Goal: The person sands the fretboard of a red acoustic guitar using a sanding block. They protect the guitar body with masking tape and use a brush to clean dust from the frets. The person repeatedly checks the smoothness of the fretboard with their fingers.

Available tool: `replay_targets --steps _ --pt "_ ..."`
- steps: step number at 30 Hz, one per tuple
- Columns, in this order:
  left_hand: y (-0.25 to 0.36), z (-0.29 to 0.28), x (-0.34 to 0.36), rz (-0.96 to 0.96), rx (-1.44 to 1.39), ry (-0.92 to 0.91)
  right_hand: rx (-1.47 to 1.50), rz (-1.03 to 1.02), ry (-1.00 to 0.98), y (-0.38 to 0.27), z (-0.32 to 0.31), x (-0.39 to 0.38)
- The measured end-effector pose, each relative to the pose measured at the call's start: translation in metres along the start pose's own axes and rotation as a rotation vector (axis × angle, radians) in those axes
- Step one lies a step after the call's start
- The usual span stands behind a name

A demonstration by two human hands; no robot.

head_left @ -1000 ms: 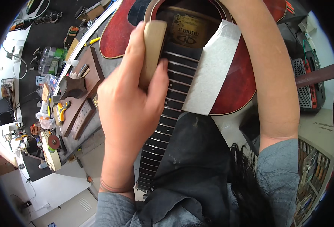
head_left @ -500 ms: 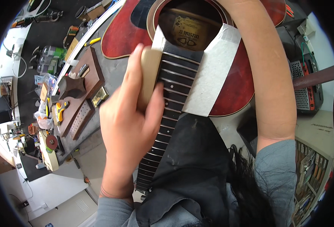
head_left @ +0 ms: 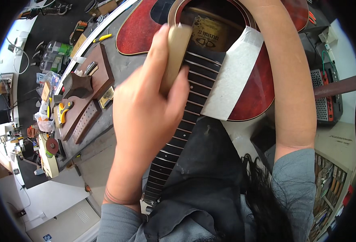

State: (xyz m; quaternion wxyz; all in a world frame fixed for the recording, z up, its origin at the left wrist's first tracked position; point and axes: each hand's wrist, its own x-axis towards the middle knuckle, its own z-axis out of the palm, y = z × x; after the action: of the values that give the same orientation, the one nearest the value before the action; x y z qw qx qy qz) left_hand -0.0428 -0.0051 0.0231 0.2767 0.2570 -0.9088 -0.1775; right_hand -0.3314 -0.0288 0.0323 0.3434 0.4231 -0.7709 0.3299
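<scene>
A red acoustic guitar lies face up before me, its neck running down toward my lap. My left hand is closed around a pale wooden block, fingers on one side and thumb on the other. The block sits along the left edge of the fretboard, at the end by the sound hole; its underside is hidden. White paper or tape covers the guitar top right of the fretboard. My right forearm reaches across the body, its hand beyond the top edge of the picture.
On the grey bench at left lie a dark wooden board, a yellow-handled tool, a yellow pen-like tool and plastic bottles. A red and black amplifier-like box stands at right, above a rack of tools.
My left hand has slid the wooden block up along the fretboard edge, toward the sound hole. The whole scene has shifted slightly, and the right forearm keeps nearly the same place.
</scene>
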Motion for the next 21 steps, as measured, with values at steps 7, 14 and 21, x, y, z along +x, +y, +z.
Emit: replay_targets --steps 7,14,21 --pt "0.005 0.003 0.023 -0.020 0.037 0.007 -0.045 0.002 0.002 0.000 0.010 0.002" --pt "0.006 -0.003 0.001 -0.030 -0.066 -0.035 -0.103 0.028 0.040 0.007 -0.005 0.001" --pt "-0.010 -0.011 -0.027 0.039 0.085 0.021 0.046 -0.032 0.041 -0.013 0.002 -0.005"
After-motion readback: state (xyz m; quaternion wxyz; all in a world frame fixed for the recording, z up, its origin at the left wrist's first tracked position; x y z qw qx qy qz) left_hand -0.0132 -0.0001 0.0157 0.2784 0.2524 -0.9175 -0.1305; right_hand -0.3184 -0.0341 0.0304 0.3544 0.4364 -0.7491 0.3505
